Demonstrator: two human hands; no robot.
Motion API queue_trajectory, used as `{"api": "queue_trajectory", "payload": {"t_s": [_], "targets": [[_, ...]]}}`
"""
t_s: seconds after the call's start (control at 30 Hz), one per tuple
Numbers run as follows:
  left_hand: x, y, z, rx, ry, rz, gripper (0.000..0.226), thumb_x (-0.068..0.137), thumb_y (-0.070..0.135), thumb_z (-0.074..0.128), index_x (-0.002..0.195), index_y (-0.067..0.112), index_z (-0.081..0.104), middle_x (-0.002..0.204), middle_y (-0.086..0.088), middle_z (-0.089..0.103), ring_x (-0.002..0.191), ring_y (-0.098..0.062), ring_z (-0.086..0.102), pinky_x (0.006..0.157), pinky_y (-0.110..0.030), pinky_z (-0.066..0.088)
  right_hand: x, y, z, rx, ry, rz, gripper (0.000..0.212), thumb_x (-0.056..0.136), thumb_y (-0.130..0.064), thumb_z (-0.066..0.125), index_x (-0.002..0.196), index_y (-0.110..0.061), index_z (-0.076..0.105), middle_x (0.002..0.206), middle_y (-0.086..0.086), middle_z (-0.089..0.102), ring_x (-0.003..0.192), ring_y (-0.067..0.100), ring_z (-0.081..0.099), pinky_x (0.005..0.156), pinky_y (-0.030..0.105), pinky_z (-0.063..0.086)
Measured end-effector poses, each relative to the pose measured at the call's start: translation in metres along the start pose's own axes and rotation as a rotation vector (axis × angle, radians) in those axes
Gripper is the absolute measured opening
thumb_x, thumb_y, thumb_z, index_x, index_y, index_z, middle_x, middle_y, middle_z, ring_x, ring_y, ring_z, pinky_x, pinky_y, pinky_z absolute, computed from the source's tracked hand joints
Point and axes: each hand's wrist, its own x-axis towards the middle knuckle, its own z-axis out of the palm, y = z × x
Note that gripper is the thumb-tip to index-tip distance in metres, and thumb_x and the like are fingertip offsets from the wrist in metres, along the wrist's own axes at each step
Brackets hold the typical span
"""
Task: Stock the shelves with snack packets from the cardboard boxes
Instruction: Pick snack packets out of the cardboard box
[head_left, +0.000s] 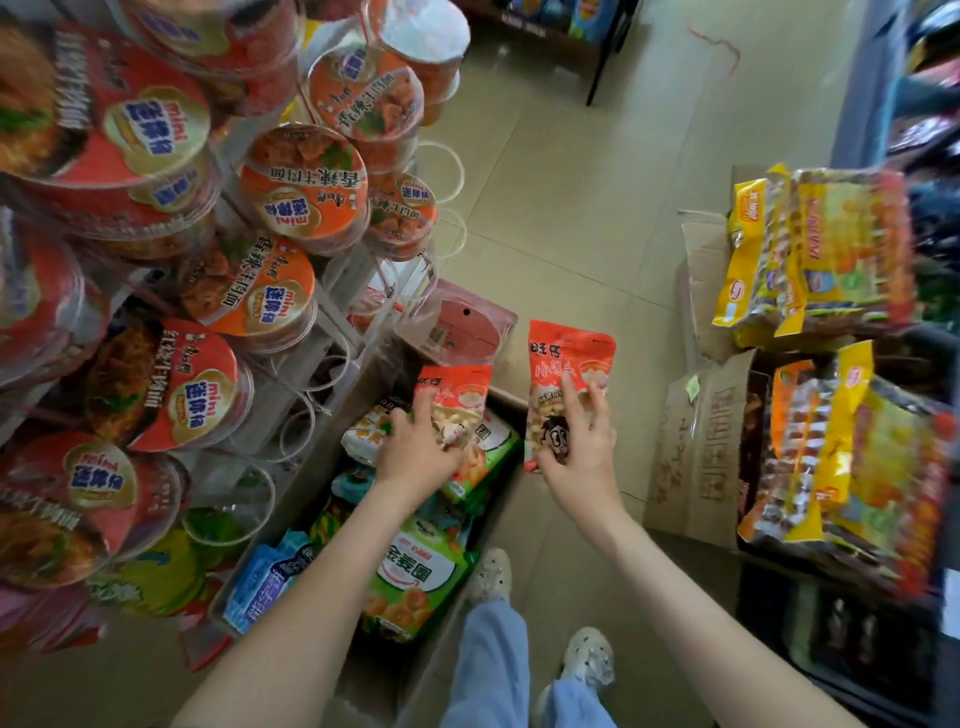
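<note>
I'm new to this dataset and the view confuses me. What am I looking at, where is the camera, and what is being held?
There is no machine: a person wears one wide-angle camera on the head, looking down at their own bare arms. The right hand holds up a red packet with a cartoon face. The left hand grips a similar red packet above an open cardboard box of green snack bags on the tiled floor. Noodle cups fill the left side.

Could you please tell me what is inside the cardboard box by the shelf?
Green packets, a blue packet and a white packet lie in the box. The left hand and its red packet cover the far end, and whatever lies below the top layer is hidden.
</note>
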Motion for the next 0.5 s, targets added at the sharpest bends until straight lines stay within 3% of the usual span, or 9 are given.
{"api": "queue_trajectory", "payload": {"t_s": [0.13, 0.2, 0.33, 0.43, 0.5], "targets": [[-0.025, 0.053, -0.021, -0.249, 0.079, 0.154, 0.079, 0.086, 0.036, 0.061, 0.147, 0.048, 0.013, 0.119, -0.006, 0.030, 0.095, -0.029, 0.053, 0.087, -0.034, 0.045, -0.008, -0.011, -0.054, 0.066, 0.113, -0.037, 0.084, 0.085, -0.004, 0.064, 0.145, -0.044, 0.020, 0.159, -0.003, 0.007, 0.145, 0.016, 0.007, 0.118, 0.036, 0.010], [-0.042, 0.093, -0.032, -0.364, 0.125, 0.277, 0.074, 0.086, 0.032, 0.061, 0.145, 0.051, 0.021, 0.117, -0.003, 0.031, 0.095, -0.024, 0.052, 0.088, -0.031, 0.044, -0.014, -0.017, -0.090, 0.079, 0.193, -0.050, 0.082, 0.086, -0.005, 0.063, 0.147, -0.041, 0.022, 0.158, -0.002, 0.011, 0.145, 0.017, 0.010, 0.119, 0.038, 0.012], [-0.084, 0.188, -0.046, -0.555, 0.184, 0.489, 0.073, 0.080, 0.036, 0.065, 0.143, 0.048, 0.029, 0.126, 0.001, 0.037, 0.112, -0.013, 0.047, 0.096, -0.029, 0.040, -0.036, -0.025, -0.181, 0.055, 0.390, -0.172, 0.084, 0.085, -0.008, 0.067, 0.149, -0.037, 0.021, 0.155, -0.005, 0.018, 0.144, 0.007, 0.013, 0.116, 0.026, 0.014], [-0.131, 0.265, -0.047, -0.758, 0.107, 0.666, 0.072, 0.073, 0.041, 0.067, 0.138, 0.046, 0.036, 0.128, 0.007, 0.045, 0.116, -0.009, 0.052, 0.101, -0.038, 0.046, -0.066, -0.026, -0.258, 0.052, 0.543, -0.253, 0.087, 0.086, -0.006, 0.067, 0.149, -0.038, 0.015, 0.149, -0.023, 0.014, 0.141, -0.006, 0.008, 0.115, 0.017, 0.011], [-0.164, 0.316, -0.041, -0.846, 0.033, 0.767, 0.064, 0.071, 0.041, 0.070, 0.130, 0.047, 0.047, 0.128, 0.007, 0.055, 0.115, -0.013, 0.058, 0.097, -0.047, 0.049, -0.091, -0.024, -0.309, 0.031, 0.634, -0.301, 0.084, 0.087, -0.004, 0.065, 0.150, -0.032, 0.018, 0.151, -0.026, 0.010, 0.144, -0.002, 0.008, 0.116, 0.016, 0.010]]}}
